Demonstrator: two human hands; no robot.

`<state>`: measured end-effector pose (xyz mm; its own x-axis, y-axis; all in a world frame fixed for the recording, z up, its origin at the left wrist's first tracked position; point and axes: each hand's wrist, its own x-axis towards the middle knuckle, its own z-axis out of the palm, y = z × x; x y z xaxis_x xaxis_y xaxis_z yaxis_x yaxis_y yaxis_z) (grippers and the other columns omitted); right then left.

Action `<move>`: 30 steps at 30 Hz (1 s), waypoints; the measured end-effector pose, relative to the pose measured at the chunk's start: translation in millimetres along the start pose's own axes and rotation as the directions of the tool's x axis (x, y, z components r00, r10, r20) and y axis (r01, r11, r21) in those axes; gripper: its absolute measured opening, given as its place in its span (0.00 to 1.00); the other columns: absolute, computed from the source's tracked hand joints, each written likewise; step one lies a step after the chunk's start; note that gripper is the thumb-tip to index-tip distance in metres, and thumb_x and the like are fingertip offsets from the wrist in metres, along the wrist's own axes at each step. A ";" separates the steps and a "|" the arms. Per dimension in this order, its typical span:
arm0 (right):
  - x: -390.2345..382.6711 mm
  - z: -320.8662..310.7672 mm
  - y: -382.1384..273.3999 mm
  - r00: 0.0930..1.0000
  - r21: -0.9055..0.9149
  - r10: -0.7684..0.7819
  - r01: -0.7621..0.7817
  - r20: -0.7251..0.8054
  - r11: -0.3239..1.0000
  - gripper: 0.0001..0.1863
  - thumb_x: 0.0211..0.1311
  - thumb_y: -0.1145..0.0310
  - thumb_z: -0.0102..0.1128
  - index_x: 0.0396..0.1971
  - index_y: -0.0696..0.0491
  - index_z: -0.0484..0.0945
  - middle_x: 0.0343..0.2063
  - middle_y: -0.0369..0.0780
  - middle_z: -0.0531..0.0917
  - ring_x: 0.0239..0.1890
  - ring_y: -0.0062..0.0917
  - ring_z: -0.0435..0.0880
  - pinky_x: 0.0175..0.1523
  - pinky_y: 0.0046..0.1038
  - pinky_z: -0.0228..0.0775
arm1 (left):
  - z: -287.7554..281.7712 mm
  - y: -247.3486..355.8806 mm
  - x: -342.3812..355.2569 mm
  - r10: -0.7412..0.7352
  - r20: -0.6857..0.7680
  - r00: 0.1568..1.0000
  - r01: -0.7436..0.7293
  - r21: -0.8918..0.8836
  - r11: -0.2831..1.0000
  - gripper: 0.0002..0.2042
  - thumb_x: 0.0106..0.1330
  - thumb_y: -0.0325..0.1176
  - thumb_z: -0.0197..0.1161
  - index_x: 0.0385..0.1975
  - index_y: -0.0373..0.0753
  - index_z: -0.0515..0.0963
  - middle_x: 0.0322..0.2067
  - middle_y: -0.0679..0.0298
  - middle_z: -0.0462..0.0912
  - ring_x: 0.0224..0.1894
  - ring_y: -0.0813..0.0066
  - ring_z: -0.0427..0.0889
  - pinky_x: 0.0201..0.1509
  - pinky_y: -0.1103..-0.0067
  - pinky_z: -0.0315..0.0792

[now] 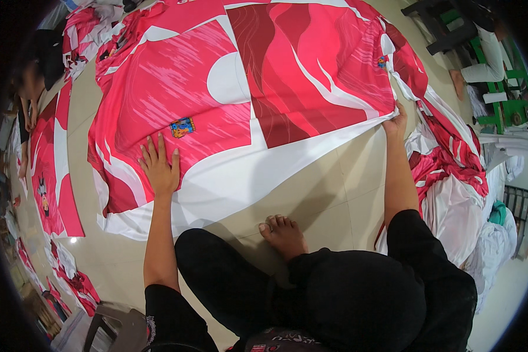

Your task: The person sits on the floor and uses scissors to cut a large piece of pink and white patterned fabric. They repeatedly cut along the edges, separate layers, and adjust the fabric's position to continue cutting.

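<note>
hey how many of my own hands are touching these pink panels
2. Your left hand rests on the left panel, near its blue emblem; your right hand touches the right panel at its lower right corner.

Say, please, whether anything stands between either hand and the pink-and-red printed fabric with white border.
Nothing visible does: the bare left hand lies, fingers spread, on the pink-and-red printed fabric, and the bare right hand touches its edge at right.
</note>
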<state>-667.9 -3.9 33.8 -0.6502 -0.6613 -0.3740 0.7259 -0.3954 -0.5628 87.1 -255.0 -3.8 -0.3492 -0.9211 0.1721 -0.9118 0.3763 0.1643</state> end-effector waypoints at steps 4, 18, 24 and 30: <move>0.4 -13.1 -20.8 0.977 -0.125 0.152 -0.171 -0.151 0.977 0.21 0.68 0.71 0.65 0.60 0.59 0.79 0.62 0.51 0.83 0.67 0.46 0.80 0.78 0.55 0.65 | 1.7 -2.2 -2.4 0.022 -0.021 1.000 -0.022 0.010 1.000 0.35 0.80 0.58 0.51 0.82 0.53 0.57 0.82 0.49 0.54 0.82 0.35 0.50 0.81 0.39 0.43; -68.7 -20.7 -40.4 0.895 -0.496 -0.319 0.132 -0.313 0.858 0.15 0.68 0.64 0.60 0.49 0.56 0.75 0.45 0.42 0.79 0.51 0.39 0.81 0.58 0.48 0.76 | 0.9 -4.1 -3.8 0.020 0.011 1.000 -0.019 -0.062 0.998 0.34 0.80 0.56 0.52 0.82 0.49 0.58 0.82 0.49 0.54 0.83 0.37 0.49 0.82 0.40 0.41; -91.9 -29.8 -26.8 0.935 -0.302 -0.151 0.050 -0.321 0.952 0.10 0.71 0.60 0.69 0.43 0.49 0.83 0.32 0.35 0.83 0.36 0.28 0.85 0.41 0.35 0.82 | -27.8 -11.0 -54.9 0.078 0.010 0.997 -0.075 -0.157 0.985 0.33 0.78 0.51 0.56 0.79 0.44 0.62 0.80 0.48 0.57 0.83 0.38 0.48 0.82 0.41 0.39; -129.8 -35.3 13.6 0.973 -0.952 -0.023 -0.220 -0.230 0.214 0.14 0.69 0.60 0.70 0.42 0.55 0.83 0.30 0.38 0.84 0.34 0.29 0.85 0.38 0.32 0.79 | -45.9 -29.8 -139.4 -0.110 0.059 0.992 0.114 -0.070 0.991 0.36 0.77 0.53 0.56 0.81 0.45 0.59 0.81 0.48 0.53 0.83 0.35 0.45 0.81 0.38 0.37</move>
<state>-581.6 99.0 48.7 -0.7012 -0.4872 -0.5205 0.0853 0.6675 -0.7397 172.9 -133.2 11.9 -0.2593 -0.9611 0.0950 -0.9281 0.2752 0.2508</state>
